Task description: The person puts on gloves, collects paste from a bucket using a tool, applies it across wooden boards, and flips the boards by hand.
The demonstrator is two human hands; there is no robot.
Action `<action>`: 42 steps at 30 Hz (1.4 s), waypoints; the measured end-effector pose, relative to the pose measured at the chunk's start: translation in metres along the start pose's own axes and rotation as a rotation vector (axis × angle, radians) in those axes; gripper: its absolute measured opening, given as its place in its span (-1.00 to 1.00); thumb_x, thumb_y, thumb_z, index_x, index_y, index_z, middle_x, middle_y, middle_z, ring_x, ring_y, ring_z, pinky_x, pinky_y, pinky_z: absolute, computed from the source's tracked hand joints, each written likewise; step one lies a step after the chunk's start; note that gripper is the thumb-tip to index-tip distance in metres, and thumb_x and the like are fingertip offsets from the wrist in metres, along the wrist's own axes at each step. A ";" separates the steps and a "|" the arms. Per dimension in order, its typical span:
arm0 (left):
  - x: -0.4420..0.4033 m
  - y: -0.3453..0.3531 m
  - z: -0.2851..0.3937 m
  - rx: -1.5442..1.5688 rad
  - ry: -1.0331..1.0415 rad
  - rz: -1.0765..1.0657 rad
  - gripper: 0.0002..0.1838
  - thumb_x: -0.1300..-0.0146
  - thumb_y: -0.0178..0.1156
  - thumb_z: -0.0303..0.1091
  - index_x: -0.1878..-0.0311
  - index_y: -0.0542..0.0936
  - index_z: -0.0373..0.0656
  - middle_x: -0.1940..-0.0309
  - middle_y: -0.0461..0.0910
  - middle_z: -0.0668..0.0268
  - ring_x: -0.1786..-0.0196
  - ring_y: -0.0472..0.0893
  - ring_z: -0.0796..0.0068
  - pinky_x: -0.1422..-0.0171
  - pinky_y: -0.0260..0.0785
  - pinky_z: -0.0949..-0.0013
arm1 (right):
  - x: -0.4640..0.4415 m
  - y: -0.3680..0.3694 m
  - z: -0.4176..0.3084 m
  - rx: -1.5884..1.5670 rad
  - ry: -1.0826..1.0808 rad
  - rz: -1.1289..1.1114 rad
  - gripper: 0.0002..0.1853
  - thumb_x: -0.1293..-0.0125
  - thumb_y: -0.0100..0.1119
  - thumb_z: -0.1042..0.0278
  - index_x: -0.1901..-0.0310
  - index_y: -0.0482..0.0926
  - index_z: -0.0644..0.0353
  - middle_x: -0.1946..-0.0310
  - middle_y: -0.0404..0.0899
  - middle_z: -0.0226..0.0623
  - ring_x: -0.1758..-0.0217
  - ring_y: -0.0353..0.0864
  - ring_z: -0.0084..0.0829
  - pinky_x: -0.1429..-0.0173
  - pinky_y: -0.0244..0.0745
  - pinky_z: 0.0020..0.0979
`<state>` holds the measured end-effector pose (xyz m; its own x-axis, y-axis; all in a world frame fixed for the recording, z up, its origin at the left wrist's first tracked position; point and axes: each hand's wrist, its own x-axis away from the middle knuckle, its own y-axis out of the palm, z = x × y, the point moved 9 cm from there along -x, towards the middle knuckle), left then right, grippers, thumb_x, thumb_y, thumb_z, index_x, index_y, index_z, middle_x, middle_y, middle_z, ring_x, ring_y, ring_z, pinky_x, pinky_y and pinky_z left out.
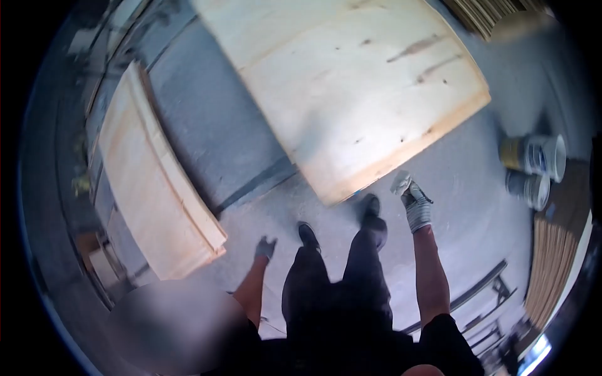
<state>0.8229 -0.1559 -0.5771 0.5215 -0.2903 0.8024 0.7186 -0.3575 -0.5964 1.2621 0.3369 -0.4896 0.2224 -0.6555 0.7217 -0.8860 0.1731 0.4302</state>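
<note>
My right hand [417, 207], in a pale knit glove, is closed on a whitish lump [401, 182]; its exact kind is unclear. It is held out in front of the near edge of a large plywood sheet [376, 88]. The sheet has dark knots and streaks on its pale face. My left hand [266, 247], in a grey glove, hangs low beside my leg. Its thumb and fingers are apart, with nothing visible between them. Nearest to it is the corner of a stack of smaller plywood panels [150, 182] on the left.
Several buckets [544, 155] stand on the grey floor [464, 182] at the right. Beyond them is a stack of thin sheets [550, 269], with a dark metal frame [483, 294] nearer me. Another stack of sheets [483, 15] is at the far right. A blurred patch covers the lower left.
</note>
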 end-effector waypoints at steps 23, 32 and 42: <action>-0.387 -0.143 0.534 -0.330 0.173 0.406 0.88 0.38 0.54 0.65 -0.67 -0.50 -0.27 -0.67 -0.52 -0.35 -0.71 -0.51 -0.41 -0.72 -0.51 -0.33 | -0.328 -0.099 -0.103 1.381 -0.676 0.533 -0.71 -0.46 0.30 0.20 -0.12 0.77 0.06 0.11 0.83 -0.20 0.12 0.85 -0.29 -0.01 0.71 -0.32; -0.374 -0.141 0.531 -0.308 0.238 0.405 0.89 0.40 0.50 0.70 -0.68 -0.48 -0.27 -0.67 -0.49 -0.36 -0.71 -0.49 -0.42 -0.70 -0.47 -0.42 | -0.164 0.006 0.197 1.537 -0.526 0.292 -0.46 -0.33 0.10 0.53 -0.35 0.59 -0.02 -0.27 0.66 -0.19 -0.40 0.59 -0.06 -0.29 0.65 -0.17; -0.407 -0.232 0.410 -0.675 0.564 0.395 0.60 0.12 0.47 0.54 -0.75 -0.32 0.01 -0.75 -0.42 -0.04 -0.77 -0.43 -0.10 -0.79 -0.54 -0.08 | -0.111 0.008 0.239 1.068 -0.518 0.868 -0.71 -0.55 0.24 0.27 -0.16 0.73 0.18 0.08 0.80 -0.09 0.08 0.86 -0.32 -0.04 0.68 -0.39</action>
<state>0.6324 0.4097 -0.7564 0.2447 -0.8204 0.5169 0.0311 -0.5262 -0.8498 1.1330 0.2349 -0.6959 -0.4879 -0.8564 0.1692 -0.5873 0.1786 -0.7894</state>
